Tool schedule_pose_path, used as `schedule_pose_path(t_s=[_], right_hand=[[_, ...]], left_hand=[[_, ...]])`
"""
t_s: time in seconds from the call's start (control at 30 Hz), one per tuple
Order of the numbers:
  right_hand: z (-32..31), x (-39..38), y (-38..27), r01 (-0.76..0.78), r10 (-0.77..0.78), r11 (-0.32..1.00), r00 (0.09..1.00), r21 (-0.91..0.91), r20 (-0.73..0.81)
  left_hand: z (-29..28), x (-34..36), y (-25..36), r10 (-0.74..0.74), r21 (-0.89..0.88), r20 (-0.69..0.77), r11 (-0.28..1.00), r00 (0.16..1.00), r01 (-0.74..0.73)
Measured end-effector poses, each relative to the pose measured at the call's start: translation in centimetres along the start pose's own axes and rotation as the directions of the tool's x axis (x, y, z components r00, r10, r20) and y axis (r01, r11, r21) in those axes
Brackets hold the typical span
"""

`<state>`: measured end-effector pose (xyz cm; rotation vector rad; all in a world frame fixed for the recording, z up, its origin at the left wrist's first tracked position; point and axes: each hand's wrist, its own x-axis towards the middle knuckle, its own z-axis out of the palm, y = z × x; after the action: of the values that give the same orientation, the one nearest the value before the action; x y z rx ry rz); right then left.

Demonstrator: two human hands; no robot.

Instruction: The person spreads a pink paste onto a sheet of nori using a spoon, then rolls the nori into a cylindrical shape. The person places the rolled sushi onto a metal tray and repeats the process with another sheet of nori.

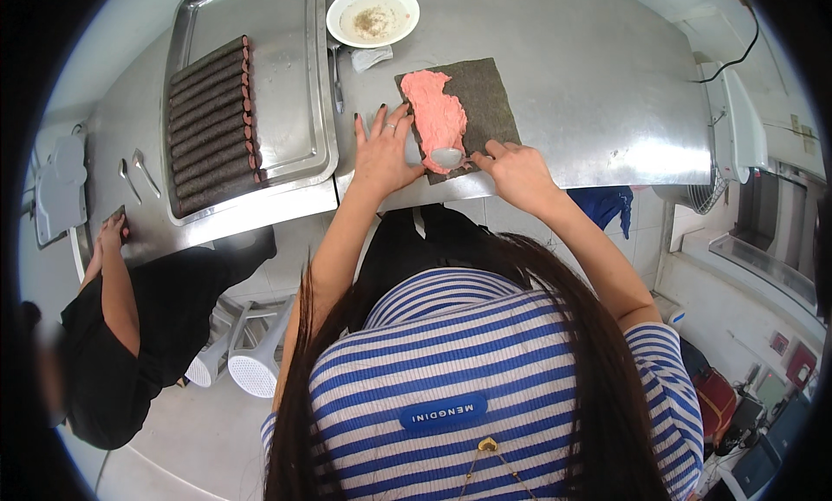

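A dark seaweed sheet (485,107) lies flat on the steel table in front of me. Pink minced paste (436,111) is spread in a rough band along its left part. My right hand (522,177) grips a spoon, its bowl (446,158) resting on the paste at the band's near end. With fingers spread, my left hand (383,159) lies at the sheet's left edge, its thumb tip by the near left corner and holding nothing.
A metal tray (290,111) at left holds several seaweed rolls (212,124) with pink ends. Behind the sheet stand a white bowl (390,35) of cloudy liquid and a crumpled tissue (371,58). Two spoons (146,173) lie left, near a co-worker's hands (111,232). White stools (257,362) stand below.
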<state>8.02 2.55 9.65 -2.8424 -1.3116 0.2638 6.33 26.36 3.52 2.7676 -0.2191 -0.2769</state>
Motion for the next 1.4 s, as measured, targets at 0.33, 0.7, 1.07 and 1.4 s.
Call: schedule_pose_path(t_s=[0.33,0.7,1.07,1.4], right_hand=[[0.1,-1.6,1.2,0.062,-0.063,0.998,0.998,-0.033,-0.029],[-3.1,-0.2,2.0,0.100,-0.112,0.992,0.977,-0.075,-0.182],[-1.5,2.4,0.7,-0.029,0.015,0.997,0.979,-0.069,-0.204],[-0.4,-1.0,-2.6,-0.085,0.085,0.996,0.996,-0.002,0.033]], left_hand=[[-0.1,0.1,0.1,-0.010,0.000,0.017,1.000,1.000,0.010],[-0.5,0.1,0.5,-0.030,0.017,0.048,0.999,0.998,0.029],[0.1,-0.1,-0.1,-0.015,0.009,0.041,1.000,0.999,0.015],[-0.5,-0.1,0.5,-0.033,0.023,0.073,0.999,0.997,0.031]])
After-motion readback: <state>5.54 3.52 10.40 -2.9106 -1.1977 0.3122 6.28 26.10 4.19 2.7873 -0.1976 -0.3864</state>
